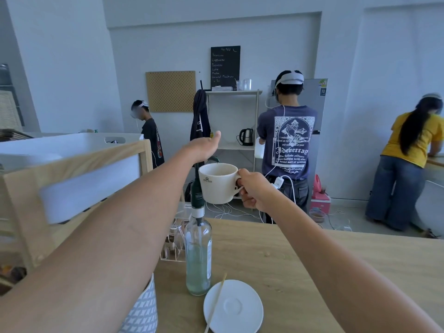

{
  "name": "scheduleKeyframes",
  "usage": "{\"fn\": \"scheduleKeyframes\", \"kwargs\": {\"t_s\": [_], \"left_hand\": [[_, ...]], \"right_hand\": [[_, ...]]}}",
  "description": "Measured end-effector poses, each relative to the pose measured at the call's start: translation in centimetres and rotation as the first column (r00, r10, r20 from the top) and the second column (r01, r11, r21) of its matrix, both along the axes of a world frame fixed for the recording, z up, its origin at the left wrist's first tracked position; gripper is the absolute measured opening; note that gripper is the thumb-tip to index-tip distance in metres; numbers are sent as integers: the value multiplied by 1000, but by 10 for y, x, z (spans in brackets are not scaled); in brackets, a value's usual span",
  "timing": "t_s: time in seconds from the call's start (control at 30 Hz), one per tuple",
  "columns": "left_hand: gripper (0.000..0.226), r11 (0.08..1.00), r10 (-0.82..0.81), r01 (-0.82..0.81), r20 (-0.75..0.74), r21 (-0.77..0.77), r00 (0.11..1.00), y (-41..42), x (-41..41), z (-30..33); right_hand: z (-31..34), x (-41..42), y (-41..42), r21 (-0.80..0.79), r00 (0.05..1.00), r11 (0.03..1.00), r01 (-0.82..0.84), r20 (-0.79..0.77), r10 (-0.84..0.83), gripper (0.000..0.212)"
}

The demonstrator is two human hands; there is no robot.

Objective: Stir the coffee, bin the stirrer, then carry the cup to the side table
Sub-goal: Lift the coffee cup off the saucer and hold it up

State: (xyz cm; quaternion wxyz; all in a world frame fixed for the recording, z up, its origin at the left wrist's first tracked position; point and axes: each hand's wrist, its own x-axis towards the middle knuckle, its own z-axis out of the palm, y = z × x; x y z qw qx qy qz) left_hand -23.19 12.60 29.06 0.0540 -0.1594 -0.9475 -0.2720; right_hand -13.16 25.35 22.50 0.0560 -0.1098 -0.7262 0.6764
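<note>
My right hand [254, 192] grips the handle of a cream coffee cup [217, 182] with a small dark logo, held up in the air above the far edge of the wooden counter [300, 260]. My left hand [204, 146] is stretched forward above and left of the cup, holding nothing; its fingers are hidden behind the wrist. A thin wooden stirrer [216, 301] lies across a white saucer [236, 307] at the counter's near edge. The cup's contents are not visible from here.
A clear glass bottle with a green pump [198, 248] stands on the counter under the cup. A patterned white container [144, 311] sits near left. A wooden shelf with a white bin [72, 164] is at left. Three people [287, 145] stand beyond the counter; cables lie on the floor.
</note>
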Motion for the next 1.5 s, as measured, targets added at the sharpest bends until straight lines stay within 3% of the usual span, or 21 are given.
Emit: {"fn": "scheduleKeyframes", "kwargs": {"t_s": [0.13, 0.23, 0.33, 0.47, 0.57, 0.67, 0.77, 0.83, 1.07, 1.3, 1.5], "left_hand": [[70, 992, 124, -102, -347, 81, 930, -3, 4, 3], [80, 937, 265, -152, -357, 316, 896, -6, 9, 4], [80, 771, 360, -194, -162, 607, 919, -9, 10, -2], [71, 514, 332, -361, 208, 778, 920, -22, 20, -29], [75, 319, 192, -460, 418, 829, 888, -33, 36, -54], [71, 218, -16, -466, 480, 858, 877, -36, 61, -70], [55, 294, -111, -498, 547, 816, 830, -35, 81, -84], [58, 343, -166, -514, 589, 786, 791, -35, 90, -94], [75, 350, -290, -523, 621, 777, 728, -24, 113, -126], [64, 392, -286, -545, 662, 741, 693, -19, 116, -170], [83, 441, -263, -580, 717, 685, 646, -11, 121, -209]], "right_hand": [[0, 4, -2, -16, 1000, 1000, 0, 2, 0, 33], [2, 11, -3, -31, 1000, 1000, -3, 2, 3, 33], [2, 16, -2, -30, 1000, 1000, 6, 7, -6, 32], [-1, 26, -3, -42, 1000, 999, 14, 15, -13, 30], [-5, 34, -4, -58, 1000, 998, 17, 23, -16, 32], [-11, 39, -4, -49, 999, 998, 31, 29, -30, 32], [-20, 42, -2, -32, 999, 999, 36, 39, -34, 33], [-28, 45, -1, -32, 998, 999, 34, 52, -32, 32], [-63, 59, 8, -37, 994, 998, 45, 105, -41, 33], [-108, 68, 15, -21, 984, 999, 35, 175, -31, 33], [-154, 74, 19, -17, 966, 999, 34, 256, -29, 31]]}}
